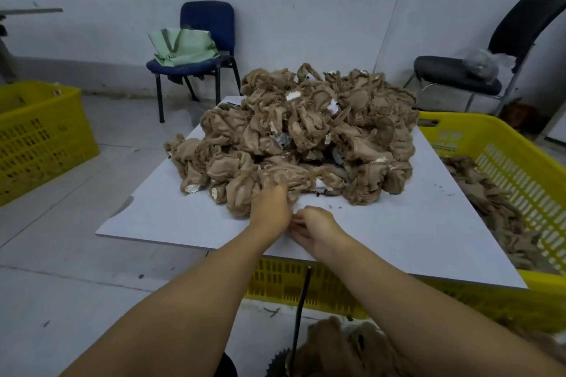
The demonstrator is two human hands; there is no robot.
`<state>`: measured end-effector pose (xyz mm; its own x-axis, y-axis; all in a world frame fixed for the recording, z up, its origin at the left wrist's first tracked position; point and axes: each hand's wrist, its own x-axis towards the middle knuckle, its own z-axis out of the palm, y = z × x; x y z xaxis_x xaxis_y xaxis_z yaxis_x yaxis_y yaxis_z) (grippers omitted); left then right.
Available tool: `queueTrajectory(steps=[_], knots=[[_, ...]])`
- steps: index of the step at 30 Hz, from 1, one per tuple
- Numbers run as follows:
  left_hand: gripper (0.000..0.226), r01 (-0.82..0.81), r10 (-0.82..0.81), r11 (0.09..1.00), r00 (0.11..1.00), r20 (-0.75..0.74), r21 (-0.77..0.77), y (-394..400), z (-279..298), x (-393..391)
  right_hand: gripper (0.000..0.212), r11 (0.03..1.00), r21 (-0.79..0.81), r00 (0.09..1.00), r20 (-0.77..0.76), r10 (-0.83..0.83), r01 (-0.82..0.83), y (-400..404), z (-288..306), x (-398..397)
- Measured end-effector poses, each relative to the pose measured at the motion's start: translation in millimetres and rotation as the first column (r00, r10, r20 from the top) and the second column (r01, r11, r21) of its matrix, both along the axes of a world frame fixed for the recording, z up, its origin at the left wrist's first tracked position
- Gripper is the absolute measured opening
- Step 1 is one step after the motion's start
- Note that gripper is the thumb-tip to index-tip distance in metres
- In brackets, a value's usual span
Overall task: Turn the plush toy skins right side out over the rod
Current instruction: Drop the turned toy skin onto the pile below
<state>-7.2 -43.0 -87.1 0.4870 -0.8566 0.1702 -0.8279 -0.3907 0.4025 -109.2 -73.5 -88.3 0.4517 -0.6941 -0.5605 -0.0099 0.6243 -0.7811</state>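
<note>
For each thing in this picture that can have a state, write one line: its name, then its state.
Pile of plush skins: heaped on the white board, inside out.
White board: lying flat across a yellow crate.
Left hand: gripping a skin at the pile's near edge.
Right hand: fingers curled, beside the left hand; what it holds is unclear.
Rod: upright, bare.
Right yellow crate: partly filled with skins.
Blue chair: holding a green bag.

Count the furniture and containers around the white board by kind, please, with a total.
Yellow plastic slatted crates: 3 (left, right, under the board)
Chairs: 2 (blue padded, black padded)
Green fabric tote bag: 1
Total: 6
</note>
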Motion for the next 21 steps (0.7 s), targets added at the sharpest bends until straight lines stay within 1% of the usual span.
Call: queueTrajectory(steps=[1, 3, 4, 6, 8, 9, 11, 12, 14, 15, 17, 19, 21], knots=[[0.019, 0.002, -0.001, 1.000, 1.000, 0.030, -0.030, 1.4, 0.4, -0.3, 0.050, 0.999, 0.028, 0.999, 0.006, -0.037, 0.037, 0.7, -0.8, -1.0], [0.024, -0.035, 0.042, 0.991, 0.998, 0.056, -0.130, 3.0, 5.3, -1.5, 0.058, 0.995, 0.038, 0.996, 0.000, -0.088, 0.088, -0.6, -0.7, -5.2], [0.025, -0.069, 0.079, 0.981, 0.996, 0.048, -0.184, 2.9, 9.8, -3.3, 0.065, 0.996, 0.004, 0.995, -0.023, -0.093, 0.094, -1.8, 0.1, -9.0], [0.020, -0.115, 0.119, 0.947, 0.993, -0.005, -0.300, 3.0, 20.3, -10.0, 0.078, 0.988, -0.141, 0.992, -0.100, -0.077, 0.063, -5.4, 3.2, -17.4], [0.014, -0.110, 0.081, 0.900, 0.993, -0.086, -0.421, 5.7, 30.6, -16.5, 0.085, 0.960, -0.279, 0.990, -0.125, -0.059, 0.022, -9.1, 8.9, -25.9], [0.014, -0.096, 0.052, 0.873, 0.993, -0.104, -0.477, 7.9, 34.8, -19.1, 0.083, 0.956, -0.293, 0.993, -0.101, -0.061, 0.029, -11.6, 12.4, -29.9], [0.016, -0.057, -0.003, 0.819, 0.994, -0.105, -0.571, 10.8, 42.3, -23.4, 0.079, 0.977, -0.206, 0.998, -0.024, -0.058, 0.052, -19.4, 20.4, -38.0], [0.017, -0.037, -0.046, 0.789, 0.992, -0.119, -0.613, 10.7, 45.2, -25.4, 0.078, 0.989, -0.143, 1.000, 0.003, -0.029, 0.029, -22.6, 24.5, -42.5], [0.018, -0.016, -0.159, 0.707, 0.970, -0.182, -0.707, 11.7, 49.7, -30.2, 0.076, 0.999, -0.012, 0.998, 0.052, 0.034, -0.034, -27.5, 31.0, -51.9], [0.019, -0.029, -0.203, 0.662, 0.955, -0.216, -0.749, 12.9, 52.0, -31.9, 0.076, 0.997, 0.067, 0.995, 0.098, 0.029, -0.035, -29.3, 33.5, -54.3], [0.019, -0.067, -0.261, 0.576, 0.929, -0.261, -0.815, 16.0, 54.7, -32.2, 0.072, 0.982, 0.190, 0.976, 0.214, -0.040, -0.001, -31.4, 37.9, -58.5], [0.017, -0.095, -0.290, 0.510, 0.917, -0.275, -0.855, 18.7, 56.3, -32.7, 0.066, 0.970, 0.241, 0.930, 0.354, -0.098, 0.010, -32.5, 45.1, -61.5], [0.017, -0.166, -0.317, 0.454, 0.888, -0.332, -0.876, 22.4, 61.5, -34.9, 0.073, 0.964, 0.267, 0.877, 0.462, -0.130, 0.003, -30.1, 56.0, -65.7]])
